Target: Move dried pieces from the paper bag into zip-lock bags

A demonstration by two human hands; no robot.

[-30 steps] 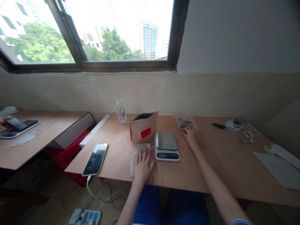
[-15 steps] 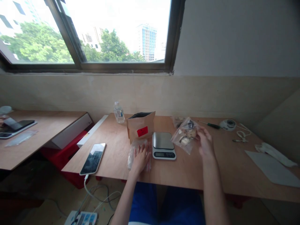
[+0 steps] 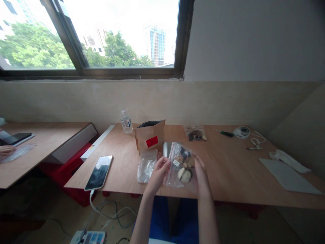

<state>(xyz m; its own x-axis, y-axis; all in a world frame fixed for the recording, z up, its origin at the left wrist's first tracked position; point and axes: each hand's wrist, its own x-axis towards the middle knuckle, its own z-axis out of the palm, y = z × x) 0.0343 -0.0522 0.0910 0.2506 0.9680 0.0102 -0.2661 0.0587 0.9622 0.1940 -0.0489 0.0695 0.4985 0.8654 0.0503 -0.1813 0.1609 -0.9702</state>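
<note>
A wide window (image 3: 88,37) in a dark metal frame fills the wall at 12 o'clock, above a smooth beige dado, and a long plywood tabletop (image 3: 236,162) runs beneath it, its pale grain bare and flat. A second plywood table (image 3: 45,135) stands at 9 o'clock, where another person's hand (image 3: 6,150) rests beside a flat clear plastic sleeve (image 3: 19,152). Near the middle of the tabletop, the left hand (image 3: 158,175) and right hand (image 3: 201,176) lift a clear zip bag (image 3: 180,166) just above the wood, in front of the body. Its thin, glossy plastic holds irregular brown and dark pieces and a pale rounded slice. The fingers (image 3: 162,166) of the left hand are pressed together on the bag's left edge, while the right hand's fingers (image 3: 196,166) curl around its right side, so both clamp it. Around the bag, at 10 o'clock, stands a kraft paper pouch (image 3: 149,137) with a black lining and a red rectangular label. A crumpled clear bag (image 3: 146,166) lies at 9 o'clock, and a slim smartphone (image 3: 98,173) lies further out, trailing a white cable. A green-handled screwdriver (image 3: 224,133) lies at 2 o'clock.
</note>
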